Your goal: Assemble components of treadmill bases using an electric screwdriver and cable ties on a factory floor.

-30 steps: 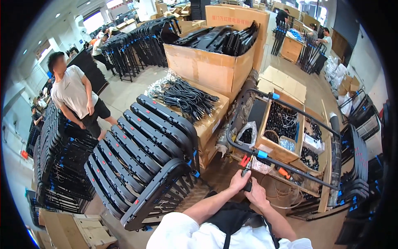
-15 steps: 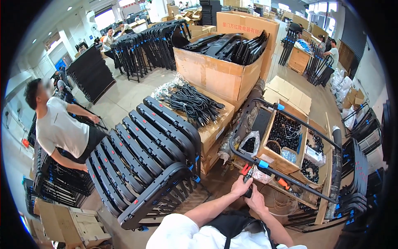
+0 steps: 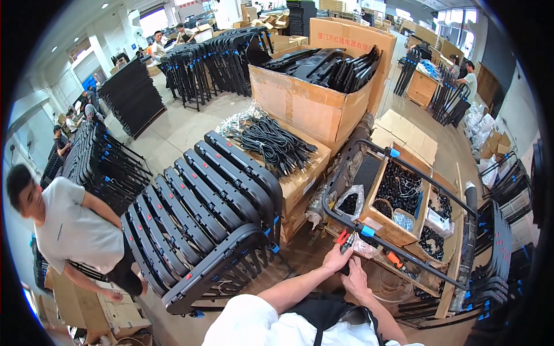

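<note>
My left hand (image 3: pixel 336 259) is closed around a dark, slim tool (image 3: pixel 347 247) whose exact kind I cannot make out. A red forked piece (image 3: pixel 343 236) shows at its upper end. Just below and to the right, my right hand (image 3: pixel 356 279) is closed on the black lower part of the same tool. Both hands are at the near edge of the bench. Beside them lies a black tubular frame (image 3: pixel 421 261) with blue clips (image 3: pixel 367 231), resting across the bench. An orange-and-black tool (image 3: pixel 395 259) sits right of my hands.
Wooden bins of black parts (image 3: pixel 398 176) fill the bench. Left stands a row of black frames (image 3: pixel 199 199). Beyond are bundled black cables (image 3: pixel 271 141) and a large carton (image 3: pixel 300 101) of black panels. A co-worker (image 3: pixel 86 225) stands at the left, near a cardboard box (image 3: pixel 124 317).
The co-worker at the left has moved nearer, with an arm lowered beside the row of frames. The view has shifted slightly. My hands keep nearly the same place and grip.
</note>
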The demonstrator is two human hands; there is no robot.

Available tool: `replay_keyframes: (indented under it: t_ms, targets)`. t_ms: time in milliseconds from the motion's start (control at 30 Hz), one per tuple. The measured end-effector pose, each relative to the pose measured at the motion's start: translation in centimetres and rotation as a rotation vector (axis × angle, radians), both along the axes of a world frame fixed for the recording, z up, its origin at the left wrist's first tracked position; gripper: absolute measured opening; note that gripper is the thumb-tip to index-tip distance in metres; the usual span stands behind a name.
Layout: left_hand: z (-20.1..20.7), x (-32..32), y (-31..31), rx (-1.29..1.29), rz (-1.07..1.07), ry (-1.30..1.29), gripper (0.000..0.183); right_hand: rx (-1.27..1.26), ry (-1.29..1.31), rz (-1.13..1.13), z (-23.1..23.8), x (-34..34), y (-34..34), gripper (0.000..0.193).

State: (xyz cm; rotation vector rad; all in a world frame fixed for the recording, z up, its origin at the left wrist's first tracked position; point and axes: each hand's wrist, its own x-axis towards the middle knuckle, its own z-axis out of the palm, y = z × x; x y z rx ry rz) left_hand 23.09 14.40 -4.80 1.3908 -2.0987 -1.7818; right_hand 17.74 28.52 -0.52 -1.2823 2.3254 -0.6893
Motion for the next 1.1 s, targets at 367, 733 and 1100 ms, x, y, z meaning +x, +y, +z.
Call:
replay_keyframes:
  t_ms: [367, 733, 1100]
  targets:
    - [-0.6, 1.0, 0.3, -0.008, -0.021, 0.001, 0.072, 0.077, -0.053, -0.016, 0.7, 1.1, 0.1, 0.064]
    - [-0.1, 2.1, 0.7, 0.017, -0.023, 0.025, 0.066, 0.115, -0.045, -0.022, 1.2, 1.9, 0.3, 0.057]
    - [-2.3, 4.2, 3.0, 0.058, 0.029, 0.029, 0.065, 0.180, -0.031, 0.002, 0.2, 3.2, 2.3, 0.064]
